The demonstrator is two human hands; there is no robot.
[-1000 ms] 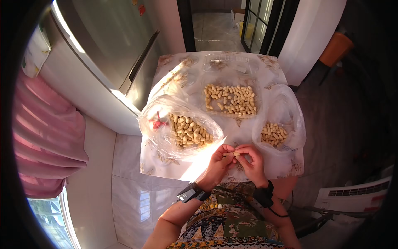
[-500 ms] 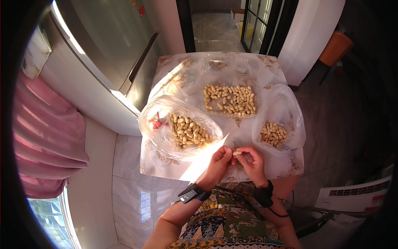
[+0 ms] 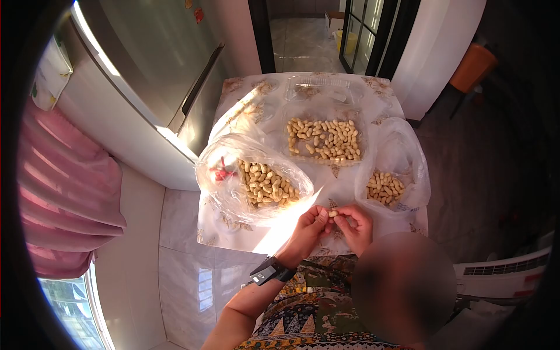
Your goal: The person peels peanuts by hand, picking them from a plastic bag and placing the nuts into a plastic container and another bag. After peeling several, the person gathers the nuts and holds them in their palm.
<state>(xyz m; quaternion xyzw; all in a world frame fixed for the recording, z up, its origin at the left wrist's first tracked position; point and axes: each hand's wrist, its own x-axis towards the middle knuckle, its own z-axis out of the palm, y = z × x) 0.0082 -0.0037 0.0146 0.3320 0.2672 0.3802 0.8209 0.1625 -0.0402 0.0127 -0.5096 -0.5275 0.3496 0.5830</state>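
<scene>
Your left hand has its thumb and fingers closed at the left end of a small peanut, and your right hand pinches its other end, so both grasp the one shell by their fingertips. The peanut lies directly between the two hands, just beyond your palms and above the near edge of the table. Its long axis runs roughly crosswise, from one hand to the other; how much of each end your fingertips cover is too small to tell. Neither hand is clearly nearer, since it touches both. Ahead and to the left, closer to your left hand, an open plastic bag holds a large heap of peanuts, with something red on its far left side. Ahead and to the right, your right hand is the nearer one to a second plastic bag, which holds a smaller heap. Straight beyond the hands, between those bags but farther off, sits a clear tray of peanuts spread loosely. A dark wrist device sits on your left wrist; a blurred patch hides your right forearm.
</scene>
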